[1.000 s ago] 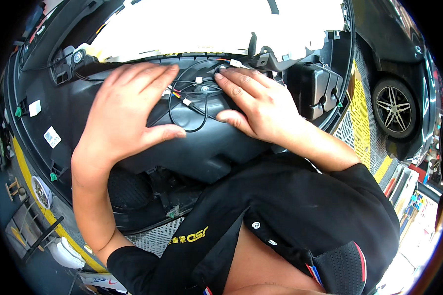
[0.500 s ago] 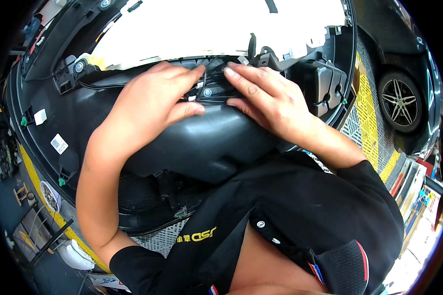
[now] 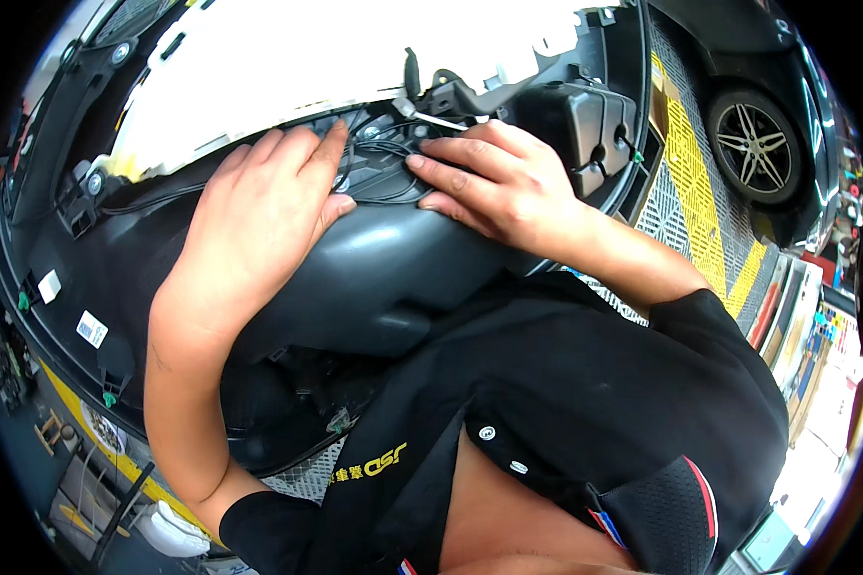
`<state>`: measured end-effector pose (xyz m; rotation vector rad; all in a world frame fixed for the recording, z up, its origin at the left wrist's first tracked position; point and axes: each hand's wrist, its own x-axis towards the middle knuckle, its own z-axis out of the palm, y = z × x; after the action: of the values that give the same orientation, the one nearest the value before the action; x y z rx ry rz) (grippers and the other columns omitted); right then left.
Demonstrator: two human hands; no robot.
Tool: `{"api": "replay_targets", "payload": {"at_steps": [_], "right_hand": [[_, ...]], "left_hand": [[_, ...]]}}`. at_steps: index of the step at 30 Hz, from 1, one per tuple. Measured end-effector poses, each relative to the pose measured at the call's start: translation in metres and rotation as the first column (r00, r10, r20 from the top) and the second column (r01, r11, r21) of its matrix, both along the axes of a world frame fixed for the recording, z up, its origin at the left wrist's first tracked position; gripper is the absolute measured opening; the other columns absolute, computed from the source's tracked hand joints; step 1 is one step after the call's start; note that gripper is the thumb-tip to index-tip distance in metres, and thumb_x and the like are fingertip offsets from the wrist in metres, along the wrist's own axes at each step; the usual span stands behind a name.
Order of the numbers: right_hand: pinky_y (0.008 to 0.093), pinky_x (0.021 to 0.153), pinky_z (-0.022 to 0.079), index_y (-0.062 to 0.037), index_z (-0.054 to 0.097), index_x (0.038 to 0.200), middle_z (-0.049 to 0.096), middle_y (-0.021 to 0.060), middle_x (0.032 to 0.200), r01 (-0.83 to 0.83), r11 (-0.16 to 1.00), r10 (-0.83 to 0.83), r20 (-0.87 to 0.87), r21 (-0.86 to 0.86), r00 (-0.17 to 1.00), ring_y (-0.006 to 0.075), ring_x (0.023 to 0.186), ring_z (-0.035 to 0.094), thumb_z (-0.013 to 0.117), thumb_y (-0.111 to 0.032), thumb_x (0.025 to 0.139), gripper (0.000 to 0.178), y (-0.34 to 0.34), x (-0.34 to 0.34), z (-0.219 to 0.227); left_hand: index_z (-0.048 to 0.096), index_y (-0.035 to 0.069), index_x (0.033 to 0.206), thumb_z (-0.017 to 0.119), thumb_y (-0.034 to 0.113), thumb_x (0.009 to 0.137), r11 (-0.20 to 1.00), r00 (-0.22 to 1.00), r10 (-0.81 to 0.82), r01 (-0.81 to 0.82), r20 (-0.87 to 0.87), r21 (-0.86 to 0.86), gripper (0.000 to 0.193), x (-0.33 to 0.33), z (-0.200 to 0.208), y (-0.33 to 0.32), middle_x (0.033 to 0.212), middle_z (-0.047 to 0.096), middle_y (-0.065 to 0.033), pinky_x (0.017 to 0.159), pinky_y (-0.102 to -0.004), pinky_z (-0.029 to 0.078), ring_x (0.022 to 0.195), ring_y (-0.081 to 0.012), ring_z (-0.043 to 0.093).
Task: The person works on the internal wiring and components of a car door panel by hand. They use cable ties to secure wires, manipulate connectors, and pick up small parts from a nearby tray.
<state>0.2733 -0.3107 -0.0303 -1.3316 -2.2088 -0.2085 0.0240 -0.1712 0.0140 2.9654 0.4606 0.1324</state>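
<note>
A looped bundle of thin black cable (image 3: pixel 385 150) lies in a recess of a large black car trim panel (image 3: pixel 384 259), just below a bright white sheet (image 3: pixel 288 57). My left hand (image 3: pixel 259 206) curves round the left end of the loops, thumb below and index finger above. At the right end, my right hand (image 3: pixel 503 182) pinches the loops between fingertips and thumb. The left fingertips are partly hidden behind the hand. A pale strip, like a cable tie (image 3: pixel 438 117), sticks out above the right fingers. A silver screw (image 3: pixel 421 131) shows beside the loops.
To the right of the white sheet, a black moulded box (image 3: pixel 585 134) is fixed on the panel. Green clips (image 3: pixel 110 399) line its edge. A dark car with a spoked wheel (image 3: pixel 755 146) stands at the right. White gloves (image 3: pixel 174 530) lie at lower left.
The view has shifted, so the panel sits further left and lower. The cable loops show more plainly between my hands, and the pale strip now points out to the right.
</note>
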Motion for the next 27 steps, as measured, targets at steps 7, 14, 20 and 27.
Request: {"api": "replay_targets", "payload": {"at_steps": [7,14,20,27], "right_hand": [[0.0334,0.072,0.061,-0.0067,0.077,0.108,0.077,0.0070,0.104,0.052,0.997,-0.042,-0.153,0.057,0.987,0.0228,0.084,0.074,0.086,-0.013,0.083,0.027,0.008,-0.002,-0.006],[0.0317,0.070,0.060,-0.0080,0.075,0.116,0.077,0.0077,0.107,0.148,0.981,-0.135,-0.102,0.123,0.985,0.0220,0.083,0.075,0.086,-0.009,0.083,0.035,0.002,0.007,-0.003],[0.0326,0.071,0.060,-0.0094,0.073,0.124,0.075,0.0070,0.110,0.209,0.976,-0.201,-0.105,0.063,0.974,0.0230,0.085,0.074,0.079,-0.019,0.091,0.035,0.009,-0.015,-0.006],[0.0351,0.073,0.061,-0.0081,0.068,0.133,0.074,0.0093,0.113,0.254,0.956,-0.270,-0.096,-0.150,0.958,0.0263,0.089,0.075,0.076,-0.038,0.095,0.048,0.008,-0.030,0.005]], "left_hand": [[0.055,0.002,0.148,0.077,0.037,0.090,0.990,0.991,0.112,-0.118,-0.079,-0.079,0.072,0.005,0.002,-0.004,0.113,0.062,-0.0150,0.091,-0.0445,0.051,0.101,-0.0353,0.062],[0.061,0.006,0.143,0.077,0.034,0.091,0.989,0.989,0.127,-0.121,0.072,-0.085,0.061,0.003,-0.008,-0.004,0.108,0.062,-0.0142,0.085,-0.0437,0.051,0.093,-0.0356,0.062],[0.065,0.008,0.132,0.079,0.025,0.089,0.996,0.987,0.072,-0.064,0.141,-0.061,0.049,0.004,-0.004,-0.006,0.101,0.062,-0.0113,0.080,-0.0430,0.051,0.087,-0.0333,0.062],[0.065,0.007,0.121,0.081,0.018,0.085,0.992,0.981,0.076,-0.057,0.180,-0.110,0.041,0.002,-0.007,-0.005,0.104,0.066,-0.0113,0.080,-0.0438,0.051,0.090,-0.0357,0.064]]}}
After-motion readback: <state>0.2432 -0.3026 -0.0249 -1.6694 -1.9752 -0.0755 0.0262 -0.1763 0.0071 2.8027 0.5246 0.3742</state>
